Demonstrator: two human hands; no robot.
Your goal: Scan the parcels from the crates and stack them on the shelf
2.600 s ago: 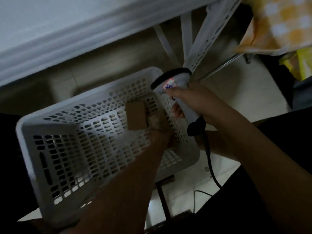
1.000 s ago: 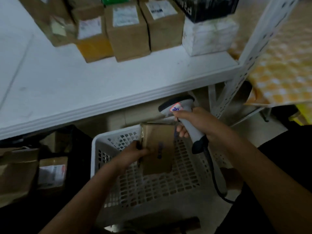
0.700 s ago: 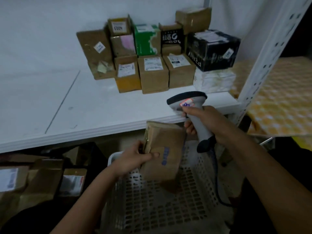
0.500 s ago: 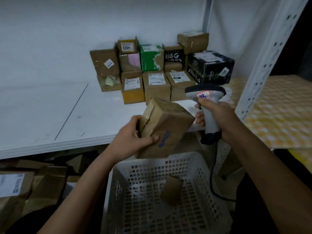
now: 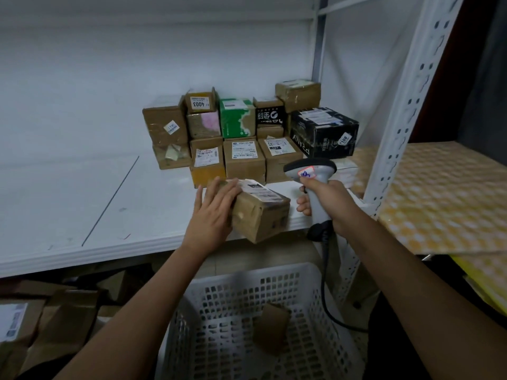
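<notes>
Shelf (image 5: pixel 82 204): stacked parcels (image 5: pixel 244 138) at back right; front edge bare. Crate (image 5: pixel 247 281) below, one small parcel (image 5: pixel 273 327) left inside. Held parcel (image 5: pixel 260 212) tilted at the front edge, label up. Left hand (image 5: pixel 212 212) flat-fingered against its left side. Right hand (image 5: pixel 326 204) wrapped round scanner (image 5: pixel 311 171). Advice: level label toward scanner, scan, then slide it against the stack.
</notes>
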